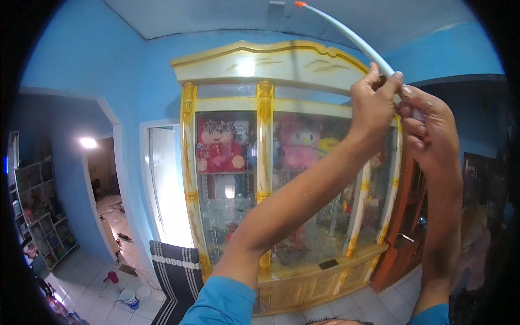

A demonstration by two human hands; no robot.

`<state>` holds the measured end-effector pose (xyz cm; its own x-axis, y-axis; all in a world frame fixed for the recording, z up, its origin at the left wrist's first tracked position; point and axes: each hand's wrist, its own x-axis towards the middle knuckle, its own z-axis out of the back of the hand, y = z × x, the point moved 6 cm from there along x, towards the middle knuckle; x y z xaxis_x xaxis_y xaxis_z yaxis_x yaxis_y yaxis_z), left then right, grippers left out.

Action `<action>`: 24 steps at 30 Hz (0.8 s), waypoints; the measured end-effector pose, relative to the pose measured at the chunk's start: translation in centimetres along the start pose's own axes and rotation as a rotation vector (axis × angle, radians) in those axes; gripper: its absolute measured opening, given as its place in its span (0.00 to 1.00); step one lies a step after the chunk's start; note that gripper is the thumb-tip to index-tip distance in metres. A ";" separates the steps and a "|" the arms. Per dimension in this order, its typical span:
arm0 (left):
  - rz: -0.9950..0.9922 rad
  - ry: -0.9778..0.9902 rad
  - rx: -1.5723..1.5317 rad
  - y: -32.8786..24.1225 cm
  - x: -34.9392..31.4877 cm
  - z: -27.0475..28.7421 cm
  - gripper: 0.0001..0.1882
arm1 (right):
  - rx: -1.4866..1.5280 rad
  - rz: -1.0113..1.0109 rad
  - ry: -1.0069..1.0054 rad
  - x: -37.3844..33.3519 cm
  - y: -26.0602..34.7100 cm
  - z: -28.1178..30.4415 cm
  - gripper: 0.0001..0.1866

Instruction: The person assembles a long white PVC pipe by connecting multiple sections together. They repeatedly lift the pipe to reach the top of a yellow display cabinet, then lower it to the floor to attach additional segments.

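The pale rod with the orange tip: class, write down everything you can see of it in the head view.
The pale rod is long, slender and smooth, whitish-blue and plastic-looking, with an orange tip at its upper end. It is held raised, slanting up and leftward toward the ceiling. The left hand and right hand grip its lower part, partly hiding it. It looks slightly curved, though the fisheye lens may cause that.

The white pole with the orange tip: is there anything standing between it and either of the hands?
Nothing visible stands between them. The left hand and the right hand are closed around the lower part of the white pole. The yellow-and-white cabinet stands in the background.
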<state>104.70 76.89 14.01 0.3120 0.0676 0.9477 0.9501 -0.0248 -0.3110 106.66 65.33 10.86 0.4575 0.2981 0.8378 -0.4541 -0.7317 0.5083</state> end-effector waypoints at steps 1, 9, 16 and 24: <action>-0.007 -0.010 -0.020 -0.7 -1.2 -1.7 0.15 | -0.016 0.020 -0.007 -1.5 1.3 0.6 0.13; -0.136 0.034 -0.014 -4.4 -6.7 -9.7 0.13 | -0.157 0.085 -0.073 -10.9 8.2 2.1 0.21; 0.071 -0.061 -0.039 -2.7 -2.2 -4.8 0.10 | -0.068 0.043 0.050 -3.1 3.8 0.4 0.10; 0.219 -0.155 0.058 2.1 4.1 7.1 0.08 | -0.004 -0.041 -0.042 7.3 -6.9 -3.0 0.06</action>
<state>108.03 84.21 16.70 0.5028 0.2193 0.8361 0.8569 0.0008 -0.5155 110.88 74.36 14.06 0.5076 0.3012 0.8072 -0.4376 -0.7170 0.5427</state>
